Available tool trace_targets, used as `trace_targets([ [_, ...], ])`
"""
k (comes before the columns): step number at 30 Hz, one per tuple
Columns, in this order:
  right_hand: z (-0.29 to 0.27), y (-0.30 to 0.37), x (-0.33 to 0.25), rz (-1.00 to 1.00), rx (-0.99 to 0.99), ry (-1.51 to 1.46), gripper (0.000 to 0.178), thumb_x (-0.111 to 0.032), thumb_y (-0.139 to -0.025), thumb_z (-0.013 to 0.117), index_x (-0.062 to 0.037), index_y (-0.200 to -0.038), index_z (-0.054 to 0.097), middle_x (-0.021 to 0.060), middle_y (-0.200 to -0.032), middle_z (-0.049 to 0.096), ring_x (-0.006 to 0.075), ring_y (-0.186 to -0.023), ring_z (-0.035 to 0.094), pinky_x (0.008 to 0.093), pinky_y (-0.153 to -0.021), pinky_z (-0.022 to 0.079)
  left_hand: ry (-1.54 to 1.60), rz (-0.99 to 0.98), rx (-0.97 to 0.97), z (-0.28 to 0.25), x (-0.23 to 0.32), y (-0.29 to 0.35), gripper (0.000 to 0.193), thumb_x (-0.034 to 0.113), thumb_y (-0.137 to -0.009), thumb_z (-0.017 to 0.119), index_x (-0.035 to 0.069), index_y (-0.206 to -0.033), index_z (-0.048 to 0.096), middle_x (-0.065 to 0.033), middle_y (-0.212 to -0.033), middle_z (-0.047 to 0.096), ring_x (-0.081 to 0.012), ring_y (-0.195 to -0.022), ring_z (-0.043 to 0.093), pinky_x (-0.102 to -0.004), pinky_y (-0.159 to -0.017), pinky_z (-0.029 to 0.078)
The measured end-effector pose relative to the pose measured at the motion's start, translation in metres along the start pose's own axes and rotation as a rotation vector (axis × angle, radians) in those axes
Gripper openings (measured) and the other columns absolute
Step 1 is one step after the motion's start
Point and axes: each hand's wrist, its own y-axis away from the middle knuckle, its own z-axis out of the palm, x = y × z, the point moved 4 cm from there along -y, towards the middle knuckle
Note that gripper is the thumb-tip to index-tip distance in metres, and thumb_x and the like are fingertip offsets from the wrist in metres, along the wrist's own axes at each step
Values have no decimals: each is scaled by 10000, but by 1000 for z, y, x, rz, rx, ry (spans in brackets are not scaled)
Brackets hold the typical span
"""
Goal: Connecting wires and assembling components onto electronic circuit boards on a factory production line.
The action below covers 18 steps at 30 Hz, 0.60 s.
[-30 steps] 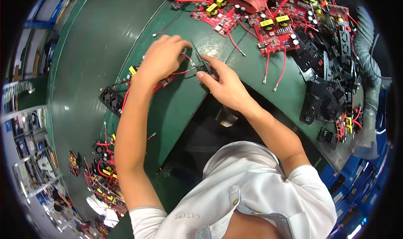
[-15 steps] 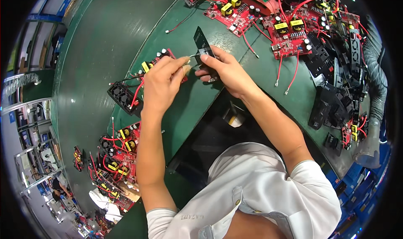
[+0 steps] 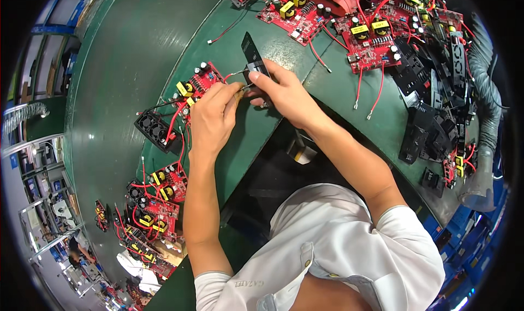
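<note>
Steadying black panel [image 3: 252, 51], presumably: right hand [image 3: 290, 96] clamped on lower end; left hand [image 3: 214, 113] pinched together alongside, can't tell on what.

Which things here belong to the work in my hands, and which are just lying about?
Apparently in use:
black panel in the right hand
red board and wire by the left hand

Lying about:
black parts pile
upper-right red boards
grey hose

The green bench [image 3: 136, 54] I'm watching carries a black twin fan [image 3: 155, 130], a red circuit board [image 3: 211, 76] just beside it, more red boards [image 3: 165, 208] near it, and black panels [image 3: 415, 133] heaped well to its right.
</note>
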Motion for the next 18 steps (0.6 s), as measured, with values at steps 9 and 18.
trace_targets([
  [9,-5,11,0,-347,245,719,506,-168,-987,606,38,-1426,460,161,-1132,585,181,-953,625,294,-811,532,-155,239,-10,20,-3,0,107,31,-790,645,65,-890,657,-105,-802,616,-326,-658,636,-420,-564,512],
  [18,3,-12,0,-169,72,416,449,-169,-1006,596,12,-1405,496,34,-1065,654,93,-907,623,241,-755,520,43,90,43,10,-16,-4,103,138,-830,683,36,-833,674,-117,-777,639,-355,-714,631,-447,-627,510],
])
